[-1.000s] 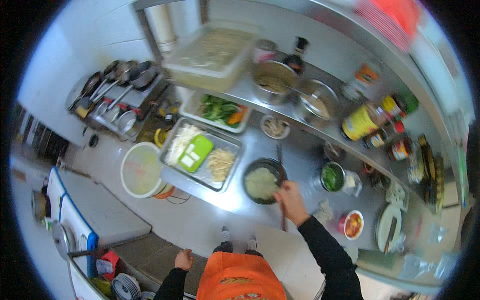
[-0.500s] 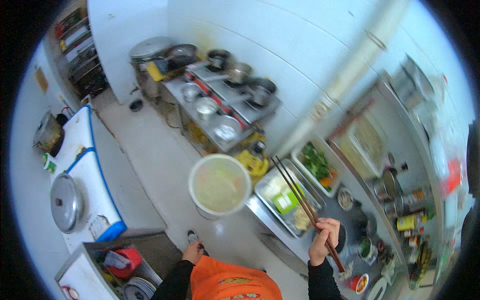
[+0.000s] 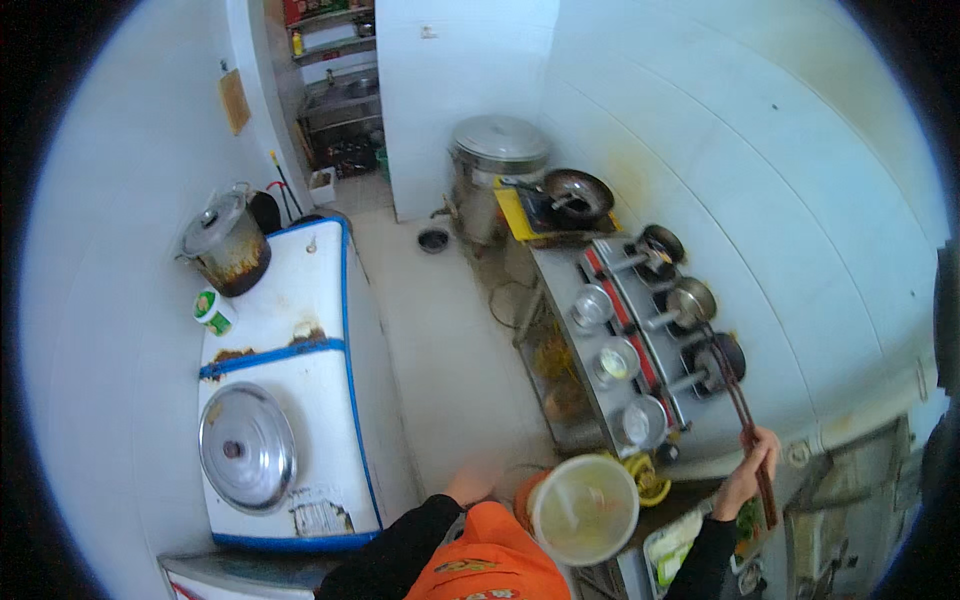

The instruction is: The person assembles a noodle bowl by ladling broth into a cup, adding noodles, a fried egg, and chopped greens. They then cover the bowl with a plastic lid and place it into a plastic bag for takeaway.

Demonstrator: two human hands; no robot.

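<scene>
My right hand (image 3: 748, 472) is closed around a pair of long dark brown chopsticks (image 3: 742, 408), whose tips reach over the saucepans on the right. Behind those tips are a dark saucepan (image 3: 728, 372) and a steel saucepan (image 3: 690, 300); a further dark saucepan (image 3: 660, 250) stands beyond. My left hand (image 3: 474, 484) is low in front of my orange apron (image 3: 490, 560), apparently empty, its fingers smeared by motion. Just right of it is a round whitish tub (image 3: 585, 460) with pale, cloudy contents. Several metal bowls (image 3: 616, 358) line the bench edge left of the saucepans.
On the left stands a white chest freezer (image 3: 285, 350) with blue edging, bearing a round metal lid (image 3: 246, 446) and a stained stockpot (image 3: 225, 245). A large steel drum (image 3: 500, 140) and a frying pan (image 3: 578, 197) are at the back. Trays of food (image 3: 670, 550) lie lower right.
My view has swung left, bringing the freezer and saucepans nearer the middle. The chopsticks, still in my right hand, now point over the saucepans instead of the food trays.
</scene>
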